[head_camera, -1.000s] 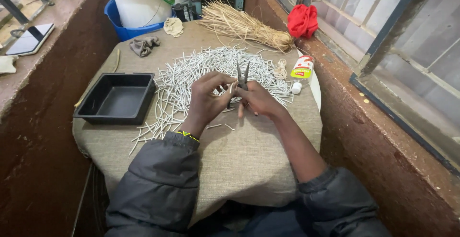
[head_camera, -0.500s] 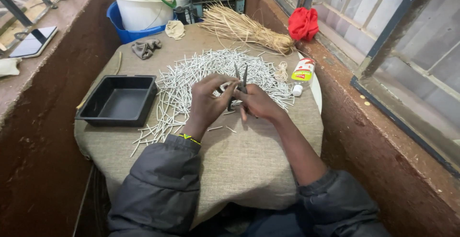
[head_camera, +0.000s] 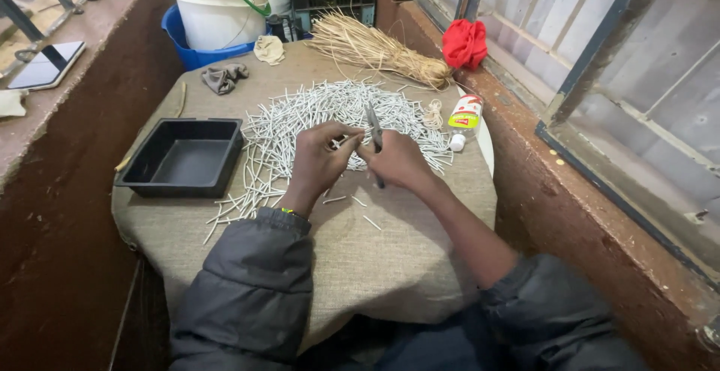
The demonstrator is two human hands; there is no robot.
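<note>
Burlap-covered table (head_camera: 420,266) between brown wall (head_camera: 52,213) and barred window (head_camera: 600,48); daylight through frosted panes.

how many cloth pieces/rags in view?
3: a grey rag near the blue basin, a beige rag beside the white buckets, a red cloth on the window ledge. Others may be hidden.

Tray (head_camera: 184,157) left of sticks (head_camera: 330,112) — bottle (head_camera: 465,116) right

Whitish sticks (head_camera: 330,112) (black tray (head_camera: 180,159))
</note>
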